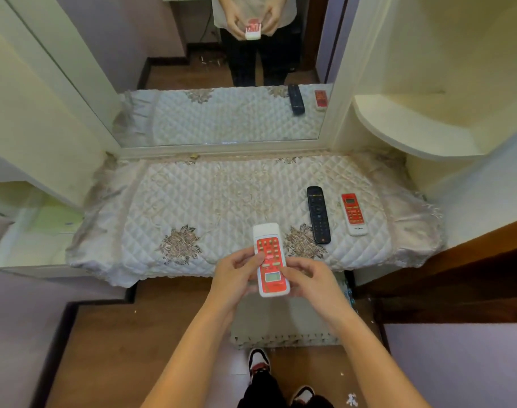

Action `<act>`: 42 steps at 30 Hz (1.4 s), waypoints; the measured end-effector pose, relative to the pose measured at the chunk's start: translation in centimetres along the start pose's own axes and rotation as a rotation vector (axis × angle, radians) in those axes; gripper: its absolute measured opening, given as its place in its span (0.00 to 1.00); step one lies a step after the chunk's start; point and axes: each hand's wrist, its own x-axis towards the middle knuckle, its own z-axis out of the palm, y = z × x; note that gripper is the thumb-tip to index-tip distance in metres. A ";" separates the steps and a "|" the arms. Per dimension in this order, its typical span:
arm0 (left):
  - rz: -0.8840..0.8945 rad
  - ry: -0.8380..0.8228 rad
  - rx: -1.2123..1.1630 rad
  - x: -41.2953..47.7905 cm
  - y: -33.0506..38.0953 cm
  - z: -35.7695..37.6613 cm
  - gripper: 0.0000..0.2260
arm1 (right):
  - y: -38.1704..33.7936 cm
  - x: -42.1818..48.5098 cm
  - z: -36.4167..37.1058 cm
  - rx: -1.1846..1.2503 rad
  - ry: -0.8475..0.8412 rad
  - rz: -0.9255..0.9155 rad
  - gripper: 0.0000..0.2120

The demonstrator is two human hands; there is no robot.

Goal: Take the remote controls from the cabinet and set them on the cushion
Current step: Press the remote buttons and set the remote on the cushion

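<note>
Both hands (236, 273) (310, 279) hold one remote (268, 245) (fingers (258, 258) hide its side edges).

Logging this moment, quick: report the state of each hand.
Left hand: holding the red-and-white remote, thumb on its face.
Right hand: holding the same remote from its other side.

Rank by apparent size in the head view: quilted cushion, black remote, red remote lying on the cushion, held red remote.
1. quilted cushion
2. held red remote, but it is nearest the camera, so its rank over the next is unsure
3. black remote
4. red remote lying on the cushion
</note>
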 end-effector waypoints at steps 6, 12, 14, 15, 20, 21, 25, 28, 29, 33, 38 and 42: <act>0.006 -0.008 0.035 5.9 0.4 0.3 0.08 | 0.2 5.1 -0.6 -0.092 0.061 0.023 0.09; -0.017 0.002 0.087 11.0 -0.2 2.1 0.09 | 0.9 9.7 -2.5 -0.187 0.082 0.054 0.09; -0.044 0.005 0.093 12.6 -0.5 2.7 0.10 | 1.2 11.3 -3.1 -0.214 0.085 0.083 0.10; -0.059 0.012 0.104 13.5 -0.6 2.9 0.10 | 1.5 12.2 -3.4 -0.237 0.090 0.092 0.10; -0.070 0.039 0.186 17.7 -1.4 4.1 0.10 | 2.9 16.3 -4.4 -0.303 0.143 0.127 0.06; -0.064 0.057 0.209 18.4 -1.5 4.2 0.10 | 3.2 17.0 -4.4 -0.303 0.152 0.139 0.06; -0.063 0.117 0.308 21.0 -2.5 4.3 0.08 | 4.2 18.9 -4.4 -0.297 0.180 0.174 0.10; -0.015 0.175 0.413 21.7 -2.8 4.5 0.10 | 4.3 19.4 -4.1 -0.390 0.244 0.141 0.11; 0.019 0.194 0.466 21.7 -2.8 4.7 0.12 | 4.2 19.4 -3.9 -0.431 0.273 0.125 0.11; 0.093 0.266 0.566 21.5 -2.9 5.3 0.13 | 4.3 18.9 -3.1 -0.504 0.345 0.056 0.09; 0.141 0.336 0.743 21.4 -2.9 5.6 0.14 | 4.7 18.6 -3.0 -0.554 0.338 0.028 0.11; 0.174 0.308 0.820 20.1 -2.7 5.3 0.18 | 4.3 17.8 -3.3 -0.810 0.272 -0.028 0.15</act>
